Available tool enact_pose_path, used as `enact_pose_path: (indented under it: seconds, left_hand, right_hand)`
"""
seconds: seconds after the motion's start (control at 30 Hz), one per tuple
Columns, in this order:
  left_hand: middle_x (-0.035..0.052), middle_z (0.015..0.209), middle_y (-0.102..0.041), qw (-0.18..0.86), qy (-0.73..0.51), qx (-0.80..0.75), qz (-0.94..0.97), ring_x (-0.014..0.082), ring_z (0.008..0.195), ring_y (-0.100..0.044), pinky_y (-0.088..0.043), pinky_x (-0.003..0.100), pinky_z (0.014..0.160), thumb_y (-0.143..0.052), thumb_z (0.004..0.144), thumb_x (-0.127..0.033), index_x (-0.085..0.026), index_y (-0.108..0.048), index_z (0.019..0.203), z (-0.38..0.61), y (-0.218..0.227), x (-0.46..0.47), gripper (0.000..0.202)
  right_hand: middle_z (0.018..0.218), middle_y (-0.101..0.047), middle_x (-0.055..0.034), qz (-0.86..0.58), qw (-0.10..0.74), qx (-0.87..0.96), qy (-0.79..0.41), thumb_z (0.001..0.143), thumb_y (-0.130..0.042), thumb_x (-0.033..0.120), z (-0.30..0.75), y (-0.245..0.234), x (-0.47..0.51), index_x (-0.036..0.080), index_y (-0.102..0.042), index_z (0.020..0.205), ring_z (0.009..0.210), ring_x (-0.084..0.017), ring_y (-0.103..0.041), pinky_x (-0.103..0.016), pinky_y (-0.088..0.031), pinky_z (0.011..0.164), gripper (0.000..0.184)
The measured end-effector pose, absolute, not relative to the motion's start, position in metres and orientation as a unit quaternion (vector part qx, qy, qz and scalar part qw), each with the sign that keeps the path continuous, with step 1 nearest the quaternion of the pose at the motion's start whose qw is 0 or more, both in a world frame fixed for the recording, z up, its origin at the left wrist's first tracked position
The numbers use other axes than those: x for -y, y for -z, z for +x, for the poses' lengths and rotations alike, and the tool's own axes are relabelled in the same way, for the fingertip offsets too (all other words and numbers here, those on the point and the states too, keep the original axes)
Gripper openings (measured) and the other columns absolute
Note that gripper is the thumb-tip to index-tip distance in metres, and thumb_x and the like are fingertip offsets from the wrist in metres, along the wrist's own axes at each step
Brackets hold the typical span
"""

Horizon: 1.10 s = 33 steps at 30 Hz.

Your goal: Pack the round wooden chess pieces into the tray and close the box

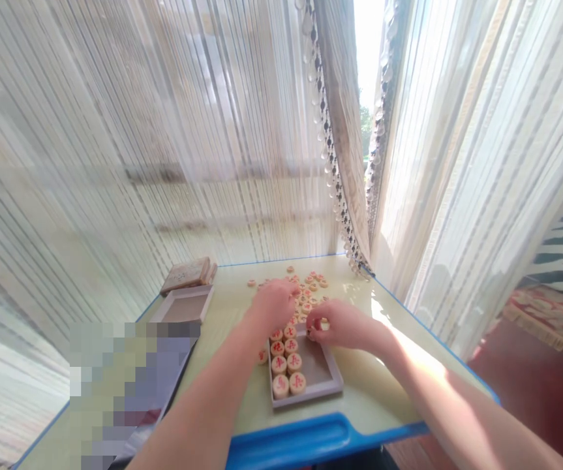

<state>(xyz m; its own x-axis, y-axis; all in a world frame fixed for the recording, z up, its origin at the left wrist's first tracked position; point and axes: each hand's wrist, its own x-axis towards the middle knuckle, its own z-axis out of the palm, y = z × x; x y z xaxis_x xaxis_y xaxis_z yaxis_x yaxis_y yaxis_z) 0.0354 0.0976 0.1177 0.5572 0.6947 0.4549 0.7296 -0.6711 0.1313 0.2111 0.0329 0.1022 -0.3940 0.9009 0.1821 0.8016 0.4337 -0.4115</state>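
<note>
Round pieces (306, 307) lie just beside left fingers (288, 288) and right fingers (321, 310) — clamped or apart, I cannot tell.

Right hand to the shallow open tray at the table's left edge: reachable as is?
Probably not directly: the left hand lies across the line from the right hand to the shallow open tray. Going over or around it might work.

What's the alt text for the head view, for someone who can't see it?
A person's left hand and right hand are near the far end of a box partly filled with red-marked discs. More discs lie scattered beyond on a blue-edged table, before pale curtains.
</note>
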Motion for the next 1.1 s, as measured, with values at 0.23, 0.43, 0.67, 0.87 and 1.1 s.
enact_pose_path:
  seconds: [0.23,0.43,0.67,0.87,1.1]
  left_hand:
    - [0.0046,0.080,-0.070,0.081,0.304,0.385,-0.867,0.0196,0.082,-0.059,-0.046,0.035,0.082,-0.047,0.078,-0.010,-0.017,-0.070,0.078,0.010,-0.115,-0.096,0.023]
    - [0.0045,0.078,-0.070,0.090,0.275,0.368,-0.884,0.0197,0.083,-0.058,-0.046,0.034,0.082,-0.048,0.077,-0.010,-0.018,-0.070,0.078,0.020,-0.115,-0.092,0.024]
    - [0.0048,0.080,-0.070,0.087,0.257,0.380,-0.884,0.0208,0.086,-0.058,-0.046,0.035,0.084,-0.047,0.078,-0.012,-0.018,-0.070,0.081,0.022,-0.112,-0.092,0.024]
    - [0.0043,0.077,-0.069,0.077,0.247,0.380,-0.888,0.0200,0.084,-0.059,-0.046,0.035,0.084,-0.046,0.077,-0.013,-0.019,-0.069,0.076,0.024,-0.110,-0.092,0.024]
    - [0.0050,0.073,-0.068,0.092,0.227,0.390,-0.888,0.0205,0.080,-0.059,-0.047,0.033,0.079,-0.044,0.078,-0.015,-0.019,-0.069,0.072,0.029,-0.108,-0.088,0.026]
  right_hand:
    - [0.094,-0.061,-0.0043,-0.500,0.205,0.838,-0.076,0.079,-0.057,0.026,0.212,-0.091,-0.025,0.027,-0.070,0.091,0.087,-0.018,-0.056,-0.028,-0.042,0.075,0.018]
    - [0.088,-0.057,-0.0042,-0.524,0.201,0.825,-0.064,0.077,-0.061,0.034,0.216,-0.096,-0.026,0.027,-0.073,0.089,0.081,-0.016,-0.055,-0.027,-0.041,0.070,0.017]
    - [0.087,-0.058,-0.0038,-0.540,0.196,0.817,-0.046,0.077,-0.059,0.040,0.213,-0.092,-0.023,0.023,-0.069,0.086,0.076,-0.016,-0.054,-0.027,-0.037,0.065,0.022]
    - [0.085,-0.059,-0.0027,-0.502,0.190,0.843,-0.049,0.073,-0.060,0.028,0.212,-0.092,-0.023,0.024,-0.068,0.087,0.079,-0.016,-0.053,-0.026,-0.037,0.067,0.016]
    - [0.085,-0.060,-0.0024,-0.509,0.199,0.836,-0.047,0.074,-0.058,0.027,0.211,-0.088,-0.026,0.022,-0.066,0.082,0.078,-0.015,-0.054,-0.025,-0.037,0.066,0.012]
